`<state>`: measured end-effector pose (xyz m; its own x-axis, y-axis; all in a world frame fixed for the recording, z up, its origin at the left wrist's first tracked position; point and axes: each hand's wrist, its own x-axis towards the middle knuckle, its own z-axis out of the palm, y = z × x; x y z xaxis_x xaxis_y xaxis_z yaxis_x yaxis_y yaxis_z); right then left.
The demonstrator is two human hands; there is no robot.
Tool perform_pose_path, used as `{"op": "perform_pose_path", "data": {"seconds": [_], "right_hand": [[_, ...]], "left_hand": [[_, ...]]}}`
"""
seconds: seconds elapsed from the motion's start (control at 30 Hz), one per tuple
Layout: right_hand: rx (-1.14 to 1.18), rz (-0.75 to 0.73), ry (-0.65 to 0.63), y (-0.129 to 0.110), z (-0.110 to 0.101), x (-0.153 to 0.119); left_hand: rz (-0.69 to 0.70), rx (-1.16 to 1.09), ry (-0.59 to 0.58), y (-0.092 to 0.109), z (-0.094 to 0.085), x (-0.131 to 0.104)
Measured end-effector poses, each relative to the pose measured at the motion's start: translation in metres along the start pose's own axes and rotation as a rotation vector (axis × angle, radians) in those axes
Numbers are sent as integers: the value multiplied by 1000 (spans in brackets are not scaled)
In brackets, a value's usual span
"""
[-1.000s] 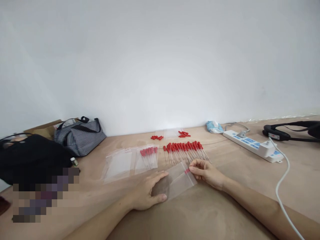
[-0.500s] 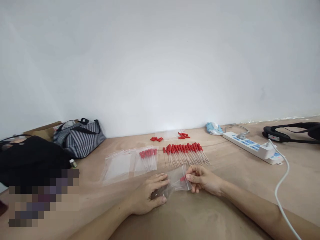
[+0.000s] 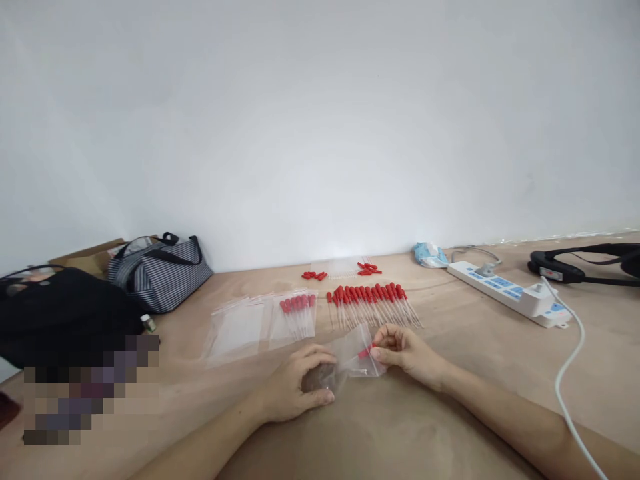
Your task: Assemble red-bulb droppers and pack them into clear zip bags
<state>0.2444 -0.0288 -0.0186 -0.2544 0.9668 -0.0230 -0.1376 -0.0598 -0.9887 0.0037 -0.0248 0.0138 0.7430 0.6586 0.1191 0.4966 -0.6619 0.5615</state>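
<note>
Between my hands lies a clear zip bag with its mouth to the right. My left hand curls around the bag's left end, thumb and fingers curved over the film. My right hand is closed in a pinch at the mouth, on a dropper with a red rubber bulb, which shows at the bag; its tube is hard to make out. Just beyond, a row of droppers lies side by side, red bulbs away from me. To their left, several droppers lie in or on a clear bag.
Flat zip bags lie at the left. Loose red bulbs and thin clear tubes are by the wall. A power strip with a white cable is on the right; a striped bag and black bag stand left.
The red bulb in the bag has tilted, and the right hand has shifted slightly. The left fingers have drawn into a rounder curve around the bag.
</note>
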Motion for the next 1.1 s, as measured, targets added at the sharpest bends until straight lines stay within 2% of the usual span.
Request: {"op": "perform_pose_path", "data": {"seconds": [0.13,0.3,0.57,0.77,0.83,0.93,1.1], "right_hand": [[-11,66,51,1,13,-5],[39,152,10,3,17,-7],[19,80,27,2,-9,3],[-321,-74,-123,5,-13,2],[-382,-96,-125,7,-14,3],[-480,-106,44,9,-21,10],[-931,-323,407,-3,-51,38]], "left_hand": [[-29,20,-31,1,0,1],[-9,29,-14,0,1,0],[21,31,75,-10,4,0],[11,16,80,-10,4,1],[14,11,75,-10,4,1],[16,8,94,-9,5,1],[6,-1,120,-7,5,2]]}}
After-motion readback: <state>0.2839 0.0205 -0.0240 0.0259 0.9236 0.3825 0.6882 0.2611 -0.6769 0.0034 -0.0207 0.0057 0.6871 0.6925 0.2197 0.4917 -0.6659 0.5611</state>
